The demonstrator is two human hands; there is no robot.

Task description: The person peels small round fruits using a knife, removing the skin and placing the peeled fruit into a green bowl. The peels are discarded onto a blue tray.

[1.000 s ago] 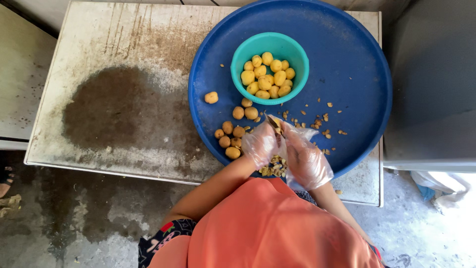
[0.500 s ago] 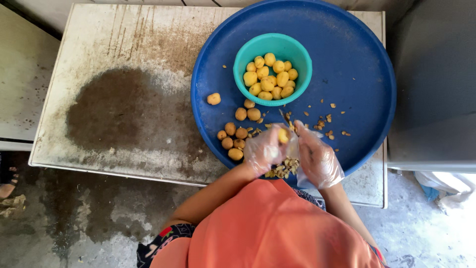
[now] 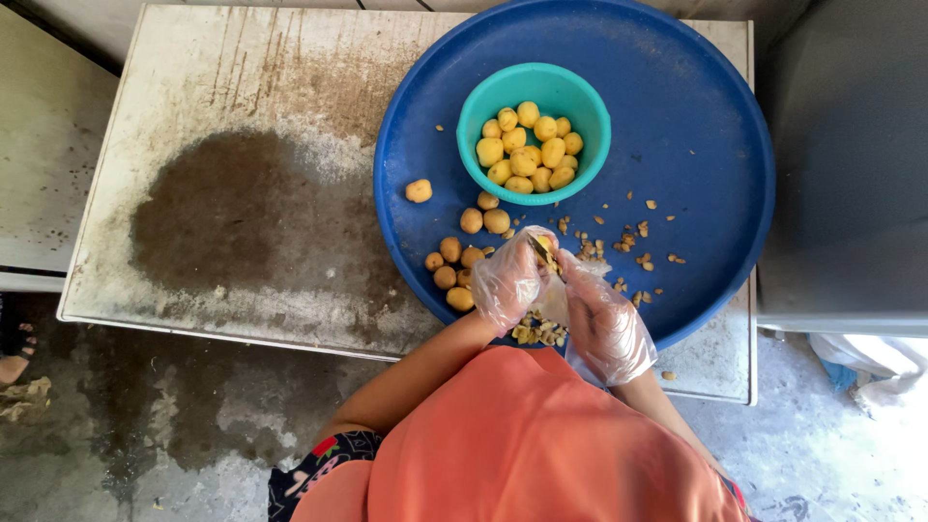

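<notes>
Both plastic-gloved hands, left hand (image 3: 509,280) and right hand (image 3: 606,324), close their fingers round one small yellow-brown round fruit (image 3: 544,249) above the round blue plastic tray (image 3: 696,145).

We have one view only, from a camera worn on the head, so no second view shares the scene. It looks almost straight down, and the top of the orange head covering (image 3: 541,445) fills the bottom edge. The worn table (image 3: 242,193) runs across the frame, its far edge at the top. The blue tray (image 3: 696,155) sits right of centre, cut slightly by the top edge. Medium distance; floor shows at lower left and right.
</notes>
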